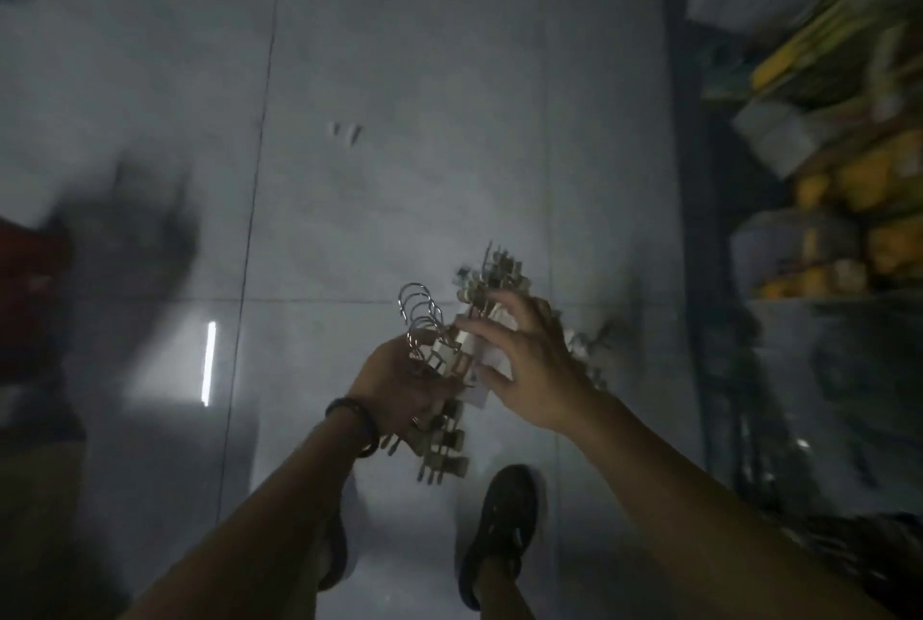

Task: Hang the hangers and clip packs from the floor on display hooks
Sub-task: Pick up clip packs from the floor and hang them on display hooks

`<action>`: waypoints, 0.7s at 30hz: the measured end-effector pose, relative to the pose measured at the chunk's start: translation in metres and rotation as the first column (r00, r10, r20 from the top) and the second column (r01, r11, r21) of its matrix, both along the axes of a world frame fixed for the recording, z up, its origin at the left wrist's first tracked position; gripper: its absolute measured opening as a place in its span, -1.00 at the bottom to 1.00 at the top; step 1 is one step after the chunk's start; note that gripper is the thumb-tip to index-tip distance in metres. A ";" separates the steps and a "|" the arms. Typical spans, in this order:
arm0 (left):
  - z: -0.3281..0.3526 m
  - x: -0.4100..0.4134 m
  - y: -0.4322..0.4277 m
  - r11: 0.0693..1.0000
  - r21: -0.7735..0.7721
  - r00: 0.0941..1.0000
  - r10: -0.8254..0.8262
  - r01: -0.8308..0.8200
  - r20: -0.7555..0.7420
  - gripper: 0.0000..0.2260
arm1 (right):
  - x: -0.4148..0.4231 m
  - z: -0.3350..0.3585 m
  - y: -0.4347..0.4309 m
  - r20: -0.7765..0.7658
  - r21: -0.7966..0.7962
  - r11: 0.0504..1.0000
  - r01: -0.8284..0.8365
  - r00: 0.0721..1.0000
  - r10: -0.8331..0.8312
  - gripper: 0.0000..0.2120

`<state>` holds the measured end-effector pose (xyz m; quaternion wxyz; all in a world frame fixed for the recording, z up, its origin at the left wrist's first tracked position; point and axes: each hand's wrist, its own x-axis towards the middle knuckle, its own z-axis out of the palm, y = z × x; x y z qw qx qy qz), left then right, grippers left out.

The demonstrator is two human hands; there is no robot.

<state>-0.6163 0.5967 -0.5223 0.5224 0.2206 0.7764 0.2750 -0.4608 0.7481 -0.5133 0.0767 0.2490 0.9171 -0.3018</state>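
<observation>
A bundle of metal clip hangers (452, 439) with several wire hooks at its upper left is held above the grey tiled floor. My left hand (399, 384) grips the bundle near the hooks, a dark band on its wrist. My right hand (529, 360) lies over the bundle's upper part with its fingers spread and touching the clips and a white tag. More clips stick out above and behind my right hand. The picture is blurred by motion.
A dark shelf unit (699, 220) with yellow and white packed goods stands along the right. My two dark sandals (504, 529) are on the tiles below the hands. A blurred dark and red shape (30, 300) is at the left edge.
</observation>
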 end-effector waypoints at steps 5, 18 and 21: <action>0.188 -0.010 0.078 0.925 0.001 0.911 -0.375 0.381 -0.172 -0.50 | 0.030 0.197 0.053 0.028 0.338 0.941 -0.033 0.999 0.025 -0.54; 0.468 0.067 0.208 0.610 0.165 0.615 -0.668 0.775 -0.420 -0.78 | 0.149 0.470 0.124 -0.111 0.670 0.742 0.000 0.989 0.101 -0.48; 0.489 0.078 0.246 0.508 0.183 0.532 -0.724 0.842 -0.440 -0.74 | 0.165 0.487 0.144 -0.214 0.596 0.789 0.150 0.977 -0.024 -0.45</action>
